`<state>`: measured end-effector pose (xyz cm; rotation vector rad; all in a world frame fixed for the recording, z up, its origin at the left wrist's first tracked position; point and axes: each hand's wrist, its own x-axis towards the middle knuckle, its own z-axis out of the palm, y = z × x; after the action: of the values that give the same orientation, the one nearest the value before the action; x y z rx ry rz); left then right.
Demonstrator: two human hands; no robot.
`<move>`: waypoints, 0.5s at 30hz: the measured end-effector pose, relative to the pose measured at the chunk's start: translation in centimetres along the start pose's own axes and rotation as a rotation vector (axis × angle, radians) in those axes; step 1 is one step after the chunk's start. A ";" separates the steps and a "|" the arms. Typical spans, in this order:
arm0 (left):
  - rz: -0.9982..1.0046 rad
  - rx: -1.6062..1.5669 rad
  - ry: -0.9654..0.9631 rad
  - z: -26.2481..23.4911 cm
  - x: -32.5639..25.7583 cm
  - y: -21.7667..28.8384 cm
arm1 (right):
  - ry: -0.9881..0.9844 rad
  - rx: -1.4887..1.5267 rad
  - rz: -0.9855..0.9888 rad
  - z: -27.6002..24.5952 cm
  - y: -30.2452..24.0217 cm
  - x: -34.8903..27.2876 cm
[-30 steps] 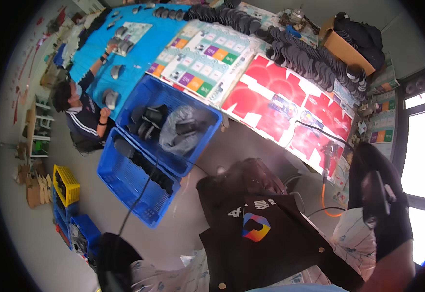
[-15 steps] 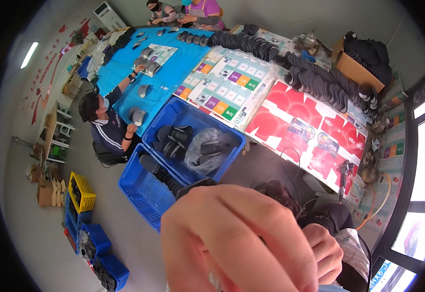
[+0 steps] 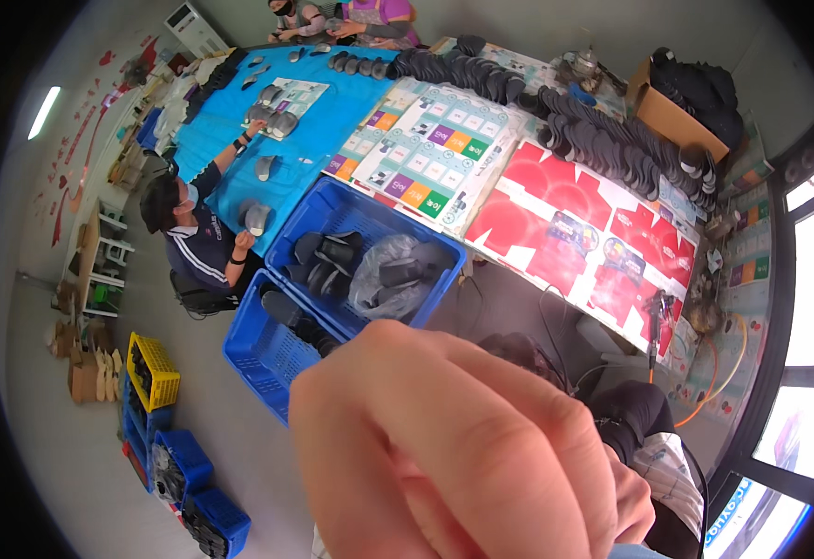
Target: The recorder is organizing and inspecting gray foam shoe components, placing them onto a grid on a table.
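Dark rubbery shoe soles (image 3: 332, 253) lie heaped in the upper blue plastic crate (image 3: 365, 207) beside the clear plastic bag (image 3: 390, 279), likely light, bendy and easy to pinch by an edge. One hand (image 3: 463, 447) looms close, fingers curled, holding nothing visible; which hand, I cannot tell.

Flat red cartons (image 3: 565, 224) lie beside white multicoloured sheets (image 3: 435, 154); brown cardboard box (image 3: 672, 116) beyond.

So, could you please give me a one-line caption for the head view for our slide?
A hand fills the foreground above blue crates of dark insoles beside a long table.
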<state>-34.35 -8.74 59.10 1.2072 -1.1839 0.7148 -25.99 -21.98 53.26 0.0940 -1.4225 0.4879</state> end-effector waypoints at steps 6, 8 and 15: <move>-0.122 -0.132 0.193 1.2 -3.1 0.0 | -0.119 0.089 -0.073 -0.8 0.9 -0.9; -0.276 -0.267 0.357 1.7 -4.1 -0.9 | -0.121 -0.128 -0.015 -1.4 -0.4 -0.8; -0.544 -1.338 0.559 8.5 -3.5 -1.2 | 0.072 -0.906 0.385 -8.0 -6.3 -6.9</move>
<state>-36.81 -16.59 54.82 0.1097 -0.5512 -0.2143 -16.63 -26.73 46.73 -0.9268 -1.4759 0.1151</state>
